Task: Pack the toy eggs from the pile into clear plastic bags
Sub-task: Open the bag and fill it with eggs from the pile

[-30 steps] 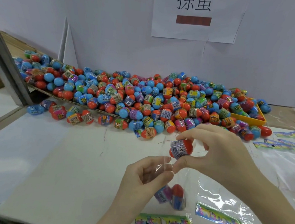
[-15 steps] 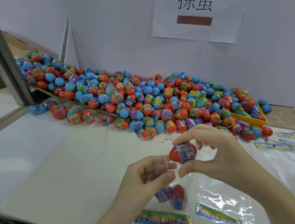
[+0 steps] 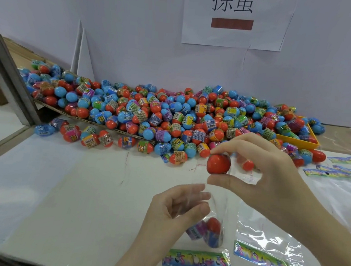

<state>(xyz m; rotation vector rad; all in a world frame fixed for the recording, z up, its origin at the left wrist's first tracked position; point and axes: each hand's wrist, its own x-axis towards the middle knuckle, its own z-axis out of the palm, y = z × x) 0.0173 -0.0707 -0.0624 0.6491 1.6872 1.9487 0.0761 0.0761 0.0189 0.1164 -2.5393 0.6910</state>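
Dropping another egg into the bag

Holding a red toy egg between the thumb and forefinger of my right hand, I have it poised just above the mouth of the clear bag. That grip is a firm pinch on the egg; the other fingers curl loosely behind it. My left hand pinches the bag's upper edge, fingers curled round the thin plastic to keep the mouth open and the bag upright over the table.

Two eggs already sit in the bottom of the bag, one with a purple label and one red and blue, touching each other. The pile lies well behind my hands, spilling off a flat board and a yellow tray against the wall. Spare bags with bright printed headers lie flat near my right arm, and one header card lies just in front of the bag I am filling.

By my judgement, this is the filling step, with the third egg about to go in. The next move calls for lowering the egg through the opening and loosening the pinch only once it is past the rim. The film is limp, so the mouth could fold shut or the egg could catch the edge and roll away across the table.
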